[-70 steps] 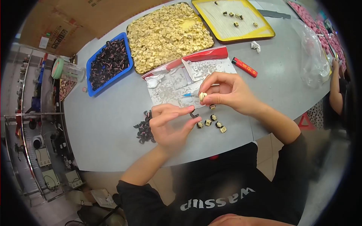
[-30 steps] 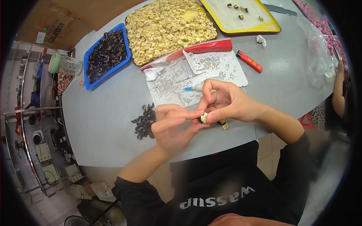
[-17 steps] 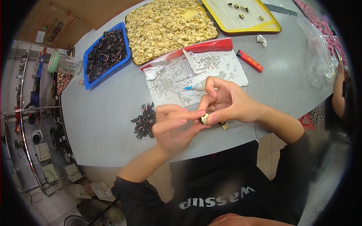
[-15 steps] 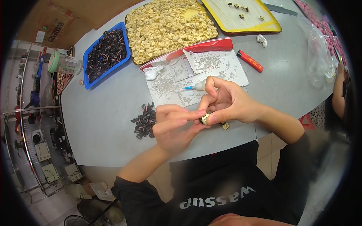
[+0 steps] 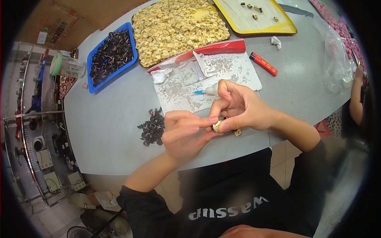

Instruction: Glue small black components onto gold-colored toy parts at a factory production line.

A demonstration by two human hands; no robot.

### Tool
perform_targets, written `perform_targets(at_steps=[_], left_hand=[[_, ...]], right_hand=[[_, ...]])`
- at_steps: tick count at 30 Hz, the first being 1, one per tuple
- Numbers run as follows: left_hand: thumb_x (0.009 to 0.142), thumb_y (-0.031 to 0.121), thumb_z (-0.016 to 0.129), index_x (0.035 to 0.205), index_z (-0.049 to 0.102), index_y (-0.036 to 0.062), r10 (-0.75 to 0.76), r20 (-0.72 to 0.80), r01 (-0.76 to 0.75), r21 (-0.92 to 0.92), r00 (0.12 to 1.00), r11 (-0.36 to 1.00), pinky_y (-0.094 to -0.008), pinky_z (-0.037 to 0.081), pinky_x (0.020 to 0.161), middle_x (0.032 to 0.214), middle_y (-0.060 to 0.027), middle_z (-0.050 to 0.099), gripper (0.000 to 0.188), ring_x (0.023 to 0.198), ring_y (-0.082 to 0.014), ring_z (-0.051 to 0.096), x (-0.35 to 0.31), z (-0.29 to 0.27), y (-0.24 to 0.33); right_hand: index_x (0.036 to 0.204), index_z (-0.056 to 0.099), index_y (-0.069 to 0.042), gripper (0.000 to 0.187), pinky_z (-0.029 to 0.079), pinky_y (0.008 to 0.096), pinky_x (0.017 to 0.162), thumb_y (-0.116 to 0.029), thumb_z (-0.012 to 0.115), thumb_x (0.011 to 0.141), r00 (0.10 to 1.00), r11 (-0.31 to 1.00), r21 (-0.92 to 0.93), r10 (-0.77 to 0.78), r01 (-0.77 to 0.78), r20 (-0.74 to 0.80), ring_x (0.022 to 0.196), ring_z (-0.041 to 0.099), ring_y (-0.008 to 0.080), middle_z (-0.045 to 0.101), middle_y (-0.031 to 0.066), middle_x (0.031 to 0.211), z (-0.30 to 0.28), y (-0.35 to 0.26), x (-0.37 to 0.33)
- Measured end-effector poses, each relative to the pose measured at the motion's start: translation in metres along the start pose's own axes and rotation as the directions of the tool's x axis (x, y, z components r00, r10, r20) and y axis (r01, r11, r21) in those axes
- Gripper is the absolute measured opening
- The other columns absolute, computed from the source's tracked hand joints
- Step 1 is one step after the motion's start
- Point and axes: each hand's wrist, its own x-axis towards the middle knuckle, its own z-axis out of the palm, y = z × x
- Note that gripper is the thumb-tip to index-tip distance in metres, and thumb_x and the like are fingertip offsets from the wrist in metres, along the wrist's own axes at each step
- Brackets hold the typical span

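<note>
Between my two hands is a small cream-coloured hollow piece (image 5: 216, 126), pinched by fingertips from both sides. My left hand (image 5: 184, 135) presses it with thumb and forefinger; my right hand (image 5: 243, 108) grips it from the other side, its other fingers curled. Fingers cover much of the piece. Just behind my right hand lies a glue bottle with a blue needle tip (image 5: 199, 92), on a sheet of white card (image 5: 168, 104) strewn with grey scraps. A loose heap of black curved pieces (image 5: 152, 129) sits left of my left hand. Another cream piece (image 5: 237, 133) rests beside my right hand.
A tray of cream pieces (image 5: 178, 31) and a blue basket (image 5: 89, 75) of black pieces stand at the back left. Further right are a yellow-rimmed tray (image 5: 238, 22), a red cylinder (image 5: 263, 64) and a plastic bag (image 5: 333, 59). Another person's arm (image 5: 356, 99) shows at the right edge.
The cream piece is turned slightly between my fingertips. Both hands stay in nearly the same place.
</note>
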Motion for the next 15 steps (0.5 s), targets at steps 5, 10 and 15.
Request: perform_targets(at_steps=[5,10,15], left_hand=[[0.06,0.005,0.081,0.106,0.041,0.0106,0.032,-0.072,-0.032,-0.001,0.997,0.999,-0.0238,0.042,0.061,0.091,-0.0023,0.068,0.062,0.078,-0.0172,0.049,0.0004,0.0027,0.0015],[0.059,0.005,0.082,0.104,0.041,0.0104,0.057,-0.054,-0.054,0.06,0.997,0.997,-0.0245,0.041,0.059,0.091,-0.0015,0.067,0.061,0.078,-0.017,0.049,-0.0006,0.0007,0.0053],[0.057,0.003,0.082,0.11,0.042,0.0102,0.119,-0.085,-0.118,0.02,0.989,0.993,-0.0245,0.041,0.056,0.087,0.0007,0.065,0.067,0.075,-0.0171,0.052,0.0048,0.0024,0.007]], right_hand=[[0.088,0.026,-0.011,0.048,0.049,0.0283,0.071,0.012,0.065,0.072,0.999,1.0,0.006,-0.017,0.017,0.027,0.088,0.06,0.0232,0.06,0.019,0.088,0.0011,-0.0027,-0.0019],[0.088,0.026,-0.011,0.05,0.048,0.0293,0.071,0.012,0.067,0.07,0.997,0.999,0.015,-0.04,0.039,0.07,0.087,0.06,0.0247,0.06,0.0188,0.085,0.0014,-0.0009,-0.0016],[0.087,0.026,-0.011,0.053,0.046,0.0326,0.075,0.011,0.07,0.068,0.994,0.998,0.022,-0.055,0.053,0.089,0.085,0.058,0.0236,0.061,0.0178,0.083,0.001,-0.0003,-0.0027]])
